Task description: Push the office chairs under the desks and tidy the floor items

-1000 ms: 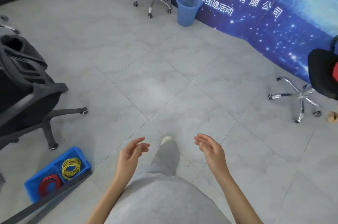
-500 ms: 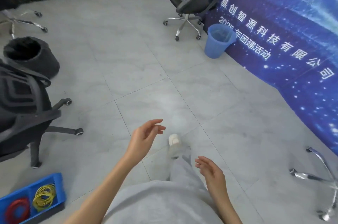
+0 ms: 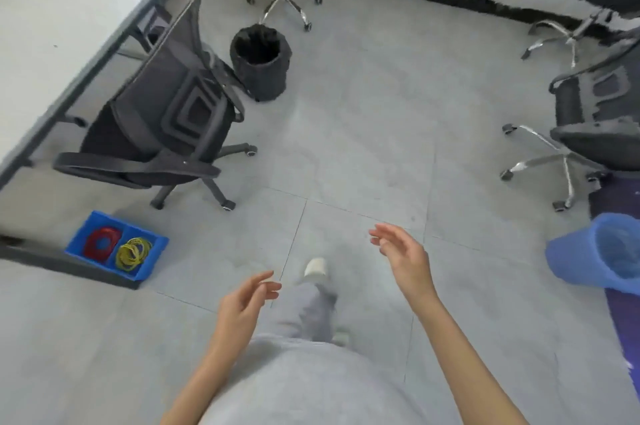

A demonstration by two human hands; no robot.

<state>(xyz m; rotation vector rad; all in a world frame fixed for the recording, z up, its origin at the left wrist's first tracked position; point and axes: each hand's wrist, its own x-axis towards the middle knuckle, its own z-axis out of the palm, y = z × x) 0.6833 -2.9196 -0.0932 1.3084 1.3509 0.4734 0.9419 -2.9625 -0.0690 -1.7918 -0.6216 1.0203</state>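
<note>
Both hands hang empty, fingers loosely spread: left hand (image 3: 244,303), right hand (image 3: 403,253). A chair (image 3: 162,123) stands beyond the left hand, a blue bin (image 3: 585,253) right of the right hand.

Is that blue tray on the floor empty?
No. The blue tray has two sections: red bands in one, yellow bands in the other.
</note>
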